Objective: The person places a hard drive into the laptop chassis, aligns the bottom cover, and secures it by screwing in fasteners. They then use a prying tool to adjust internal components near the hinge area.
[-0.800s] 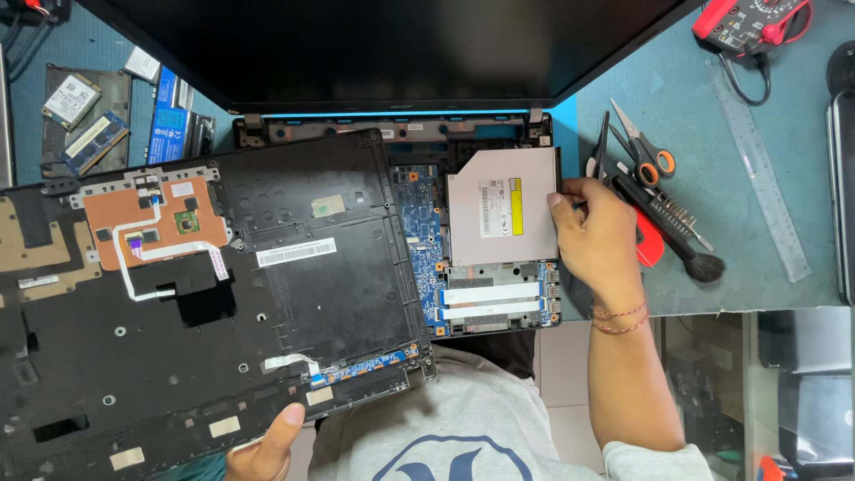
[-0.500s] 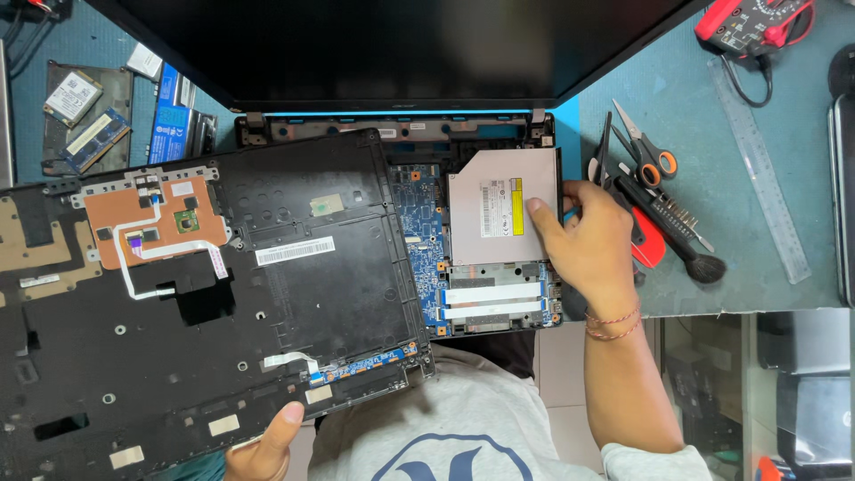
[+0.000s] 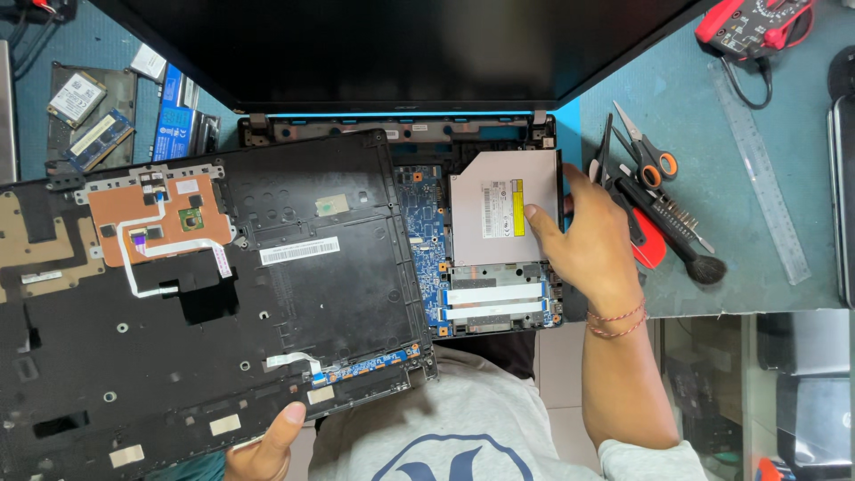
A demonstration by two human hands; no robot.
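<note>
An opened black laptop lies on a teal mat. Its flipped top cover [image 3: 267, 294], black with a copper touchpad plate, rests over the left of the base. My left hand [image 3: 267, 441] holds that cover's near edge. In the base's right half sits a silver optical drive [image 3: 490, 218] above the blue circuit board [image 3: 427, 258]. My right hand [image 3: 588, 236] lies on the drive's right side, fingers curled around its edge and thumb on its top face.
The dark laptop screen [image 3: 401, 44] stands open at the back. Right of the base lie scissors [image 3: 650, 147], a brush [image 3: 686, 254], screwdrivers, a clear ruler [image 3: 757, 187] and a red multimeter [image 3: 757, 22]. Small circuit cards [image 3: 89, 116] sit far left.
My right hand slid up and left along the drive's edge, and its thumb now rests on the drive's top. The drive has shifted slightly in the bay. The left hand has not moved.
</note>
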